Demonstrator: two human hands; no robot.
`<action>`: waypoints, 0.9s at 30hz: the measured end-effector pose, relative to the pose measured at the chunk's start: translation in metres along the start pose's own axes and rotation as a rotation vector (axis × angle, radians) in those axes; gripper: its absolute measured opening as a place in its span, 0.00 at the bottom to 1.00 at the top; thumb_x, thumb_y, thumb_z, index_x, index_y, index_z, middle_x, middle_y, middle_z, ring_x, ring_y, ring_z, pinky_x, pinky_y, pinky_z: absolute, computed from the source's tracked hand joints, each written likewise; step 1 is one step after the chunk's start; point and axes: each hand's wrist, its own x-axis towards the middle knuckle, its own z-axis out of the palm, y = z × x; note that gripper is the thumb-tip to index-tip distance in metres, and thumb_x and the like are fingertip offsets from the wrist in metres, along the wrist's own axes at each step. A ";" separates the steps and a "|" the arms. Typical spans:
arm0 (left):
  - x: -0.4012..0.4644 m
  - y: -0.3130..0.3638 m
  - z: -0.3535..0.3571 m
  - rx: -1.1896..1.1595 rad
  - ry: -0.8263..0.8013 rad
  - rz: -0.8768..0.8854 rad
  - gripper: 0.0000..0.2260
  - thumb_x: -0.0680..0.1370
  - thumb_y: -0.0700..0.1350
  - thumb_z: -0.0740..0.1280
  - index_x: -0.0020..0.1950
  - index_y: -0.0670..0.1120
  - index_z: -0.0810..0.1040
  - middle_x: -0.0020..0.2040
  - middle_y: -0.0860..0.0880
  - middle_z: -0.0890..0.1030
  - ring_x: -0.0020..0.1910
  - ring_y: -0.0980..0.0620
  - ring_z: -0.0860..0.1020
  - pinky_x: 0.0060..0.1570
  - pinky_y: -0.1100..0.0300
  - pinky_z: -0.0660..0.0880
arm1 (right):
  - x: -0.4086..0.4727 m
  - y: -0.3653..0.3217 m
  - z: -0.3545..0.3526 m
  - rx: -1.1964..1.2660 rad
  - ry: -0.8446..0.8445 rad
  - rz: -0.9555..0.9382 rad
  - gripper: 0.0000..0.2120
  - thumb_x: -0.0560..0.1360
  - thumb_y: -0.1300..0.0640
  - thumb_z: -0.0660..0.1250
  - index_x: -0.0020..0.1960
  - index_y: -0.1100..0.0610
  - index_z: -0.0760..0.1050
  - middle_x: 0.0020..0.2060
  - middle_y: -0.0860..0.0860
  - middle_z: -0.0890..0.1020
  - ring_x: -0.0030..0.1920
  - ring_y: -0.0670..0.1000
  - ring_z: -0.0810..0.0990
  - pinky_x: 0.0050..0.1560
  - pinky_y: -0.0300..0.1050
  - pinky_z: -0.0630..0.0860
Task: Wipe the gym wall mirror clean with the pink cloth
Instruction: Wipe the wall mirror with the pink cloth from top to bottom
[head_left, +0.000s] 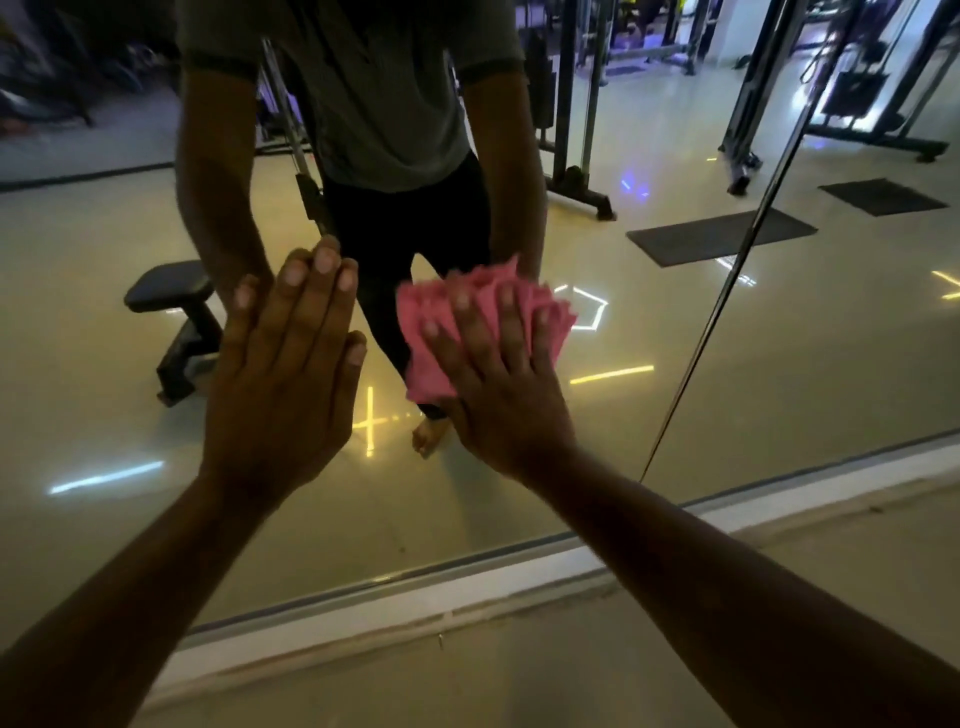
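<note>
- Against the big glass gym wall mirror (779, 364), low down near its bottom edge, I see both hands.
- R hand (498, 395): fingers spread straight, pressing the bunched pink cloth (441, 374) flat on the glass.
- L hand (283, 374): flat, fingers straight & together, tips touching the mirror just beside the cloth, holding nothing.
- Reflection shows a black padded bench (176, 317), dark floor mats (722, 236), cable machine frames.
- White sill strip (415, 605) runs below the mirror.

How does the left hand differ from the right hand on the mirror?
The left hand lies bare on the mirror; the right hand presses the pink cloth against it. The left hand's fingers lie close together; the right hand's are spread. Both have straight fingers, pointing up.
</note>
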 end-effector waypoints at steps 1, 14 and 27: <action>-0.002 -0.003 -0.003 -0.003 -0.011 0.000 0.29 0.89 0.48 0.61 0.88 0.41 0.56 0.88 0.40 0.56 0.88 0.41 0.54 0.85 0.38 0.55 | -0.031 0.005 0.006 -0.054 -0.081 -0.082 0.36 0.85 0.43 0.70 0.87 0.51 0.59 0.86 0.60 0.60 0.87 0.67 0.51 0.85 0.75 0.46; -0.030 -0.037 -0.013 0.019 -0.017 -0.041 0.29 0.89 0.47 0.61 0.88 0.41 0.56 0.88 0.40 0.57 0.87 0.40 0.56 0.83 0.34 0.58 | -0.033 -0.044 0.029 -0.047 -0.086 -0.134 0.34 0.86 0.43 0.68 0.86 0.49 0.59 0.86 0.57 0.59 0.86 0.67 0.55 0.85 0.73 0.44; -0.047 -0.070 -0.030 0.062 -0.065 -0.001 0.28 0.89 0.45 0.62 0.87 0.40 0.58 0.87 0.39 0.59 0.86 0.38 0.60 0.83 0.34 0.58 | -0.049 -0.056 0.038 -0.116 -0.169 -0.222 0.40 0.78 0.53 0.80 0.84 0.44 0.65 0.86 0.51 0.64 0.86 0.61 0.59 0.87 0.67 0.40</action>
